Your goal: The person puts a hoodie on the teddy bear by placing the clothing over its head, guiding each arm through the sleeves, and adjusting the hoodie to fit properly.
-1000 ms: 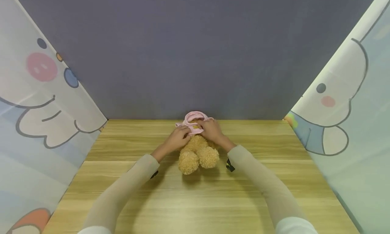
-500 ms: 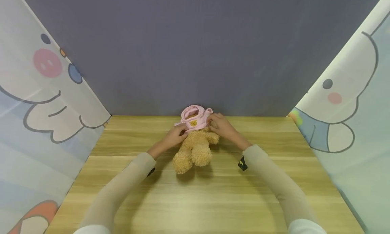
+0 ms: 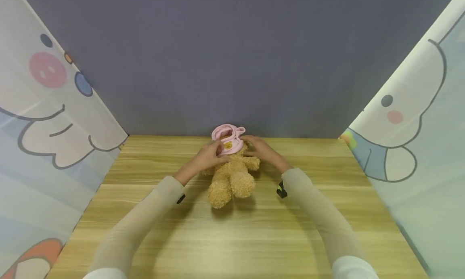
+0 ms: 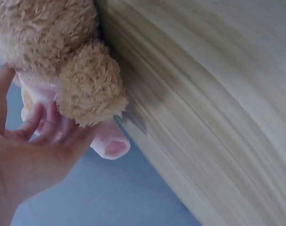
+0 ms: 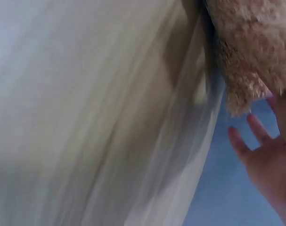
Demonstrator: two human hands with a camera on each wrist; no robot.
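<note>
Dark grey panelling (image 3: 232,61) rises at 12 o'clock, behind the wood-grain table (image 3: 232,246). From my remote seat I see the teddy bear (image 3: 229,170) near the far edge, feet towards 6, a pink garment (image 3: 236,143) bunched about its head end. The left hand (image 3: 208,154) is at its 10 o'clock, the right hand (image 3: 263,149) at 2: well separated, fingers loosely spread around cloth and fur, neither clamped on anything that I can make out. I judge the garment only partly on: the bear's arm (image 3: 252,162) at 3 lies outside, one sleeve (image 4: 103,136) looks unfilled, and the belly remains uncovered. Whether it's going on or coming off, I can't tell.
</note>
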